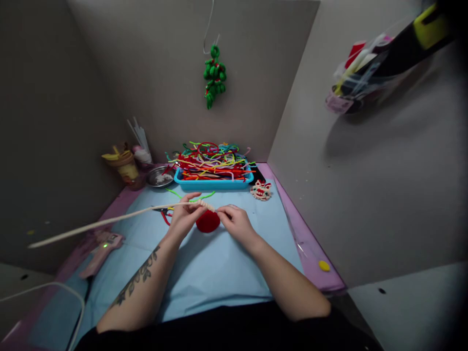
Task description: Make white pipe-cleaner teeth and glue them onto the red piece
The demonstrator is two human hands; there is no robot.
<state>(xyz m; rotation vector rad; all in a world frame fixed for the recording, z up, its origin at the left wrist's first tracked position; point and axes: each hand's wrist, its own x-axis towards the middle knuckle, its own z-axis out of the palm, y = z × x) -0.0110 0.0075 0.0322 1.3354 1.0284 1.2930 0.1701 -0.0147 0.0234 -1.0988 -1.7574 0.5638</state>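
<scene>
A long cream pipe cleaner [109,221] sticks out to the left from my left hand [184,215], its far end raised over the table. Between my hands, part of it is wound into a short, tight coil [206,205]. The thumb and fingers of my left hand are closed on the pipe cleaner beside the coil. My right hand [237,225] pinches what looks like a thin rod at the coil's right end; the fingertips hide most of it. Just beneath the coil lies a red round disc [208,223] on the blue cloth [226,273].
Scissors [166,212] and a green pipe cleaner [208,195] lie near my left hand. Behind stand a blue tray [214,185] of colourful pipe cleaners and a metal bowl [161,176]. A glue gun [104,251] rests left, a cream lion-like face [261,190] right.
</scene>
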